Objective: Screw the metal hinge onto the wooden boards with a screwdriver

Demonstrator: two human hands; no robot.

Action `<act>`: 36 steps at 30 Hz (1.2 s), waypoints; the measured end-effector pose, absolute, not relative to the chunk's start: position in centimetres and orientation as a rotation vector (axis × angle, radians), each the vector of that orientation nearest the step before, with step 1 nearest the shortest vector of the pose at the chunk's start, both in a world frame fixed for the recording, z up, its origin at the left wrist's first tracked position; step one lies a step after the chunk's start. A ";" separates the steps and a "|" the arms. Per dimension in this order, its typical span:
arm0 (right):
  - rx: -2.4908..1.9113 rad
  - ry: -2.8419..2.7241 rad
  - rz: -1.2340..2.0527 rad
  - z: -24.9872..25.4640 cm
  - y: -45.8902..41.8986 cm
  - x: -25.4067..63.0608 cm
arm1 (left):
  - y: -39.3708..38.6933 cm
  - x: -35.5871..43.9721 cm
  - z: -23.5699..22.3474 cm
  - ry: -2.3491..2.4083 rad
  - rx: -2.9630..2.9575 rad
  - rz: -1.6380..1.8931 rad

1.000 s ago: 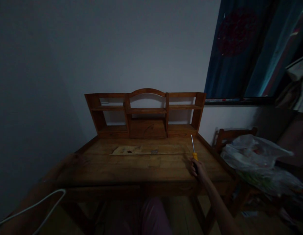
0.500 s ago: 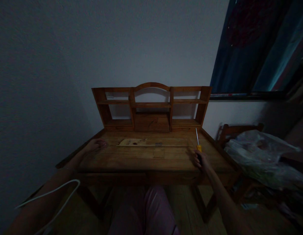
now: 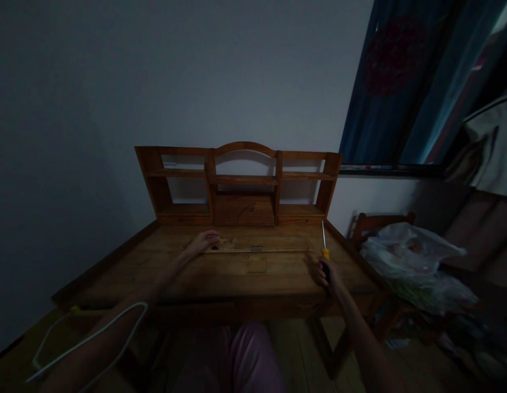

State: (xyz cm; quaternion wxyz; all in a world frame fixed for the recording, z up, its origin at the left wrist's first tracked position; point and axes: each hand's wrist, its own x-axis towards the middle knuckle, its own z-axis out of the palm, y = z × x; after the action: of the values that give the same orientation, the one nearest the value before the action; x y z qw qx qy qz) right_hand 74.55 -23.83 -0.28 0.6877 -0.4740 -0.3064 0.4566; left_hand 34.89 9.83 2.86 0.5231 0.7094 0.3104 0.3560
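Head view, taking a clock face laid over the desk (image 3: 212, 281) with 12 toward the shelf unit (image 3: 244, 210): the right hand (image 3: 332, 276) is wrapped around the handle of a screwdriver (image 3: 326, 254), on the 3 o'clock side of the desktop. The tool's yellow and black handle sits in the fist, and its bare metal shaft points close to 12, its tip toward the shelf unit's right end and apart from the left hand (image 3: 204, 240).

That left hand is over the desktop by a pale patch (image 3: 228, 243), its fingers partly bent toward 3 o'clock. No thing shows in it, but in this dim light I cannot tell whether it pinches something small or touches the wood.

Between the hands lies a small metal piece (image 3: 256, 249), flat on the desktop along a thin line running from 9 to 3. It is at about 3 o'clock from the left hand, and between 9 and 10 from the right; the left is nearer. The screwdriver's long axis therefore runs roughly across that line rather than along it, and its shaft stands well apart from the metal piece.

A white cable (image 3: 109, 322) loops by the left forearm.
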 end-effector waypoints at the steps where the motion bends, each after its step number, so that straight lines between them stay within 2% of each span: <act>1: -1.063 -0.666 1.001 -0.3 -23.9 74.5 | 9.7 36.3 2.9 0.713 1.699 0.853; 8: -1.088 -0.571 0.944 -0.1 -24.0 74.2 | 7.7 44.7 2.6 0.571 1.729 0.973; 14: -1.202 -0.532 0.840 -1.0 -23.5 73.9 | 6.5 48.8 2.0 0.503 1.759 1.101; 21: -1.321 -0.518 0.748 -1.5 -23.7 73.8 | 5.9 49.8 0.3 0.530 1.808 1.084; 29: -1.393 -0.539 0.712 -1.7 -23.9 73.8 | 2.4 48.7 0.9 0.482 2.111 0.845; 36: -1.405 -0.572 0.700 -1.5 -24.2 73.5 | 2.7 48.8 0.5 0.522 2.097 0.887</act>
State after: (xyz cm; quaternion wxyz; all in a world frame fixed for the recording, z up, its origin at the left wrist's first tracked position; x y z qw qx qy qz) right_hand 73.52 -24.16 -1.46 0.6708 -0.6236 -0.2541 0.3109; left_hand 48.80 2.70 0.51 0.3922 0.8258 0.2055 0.3494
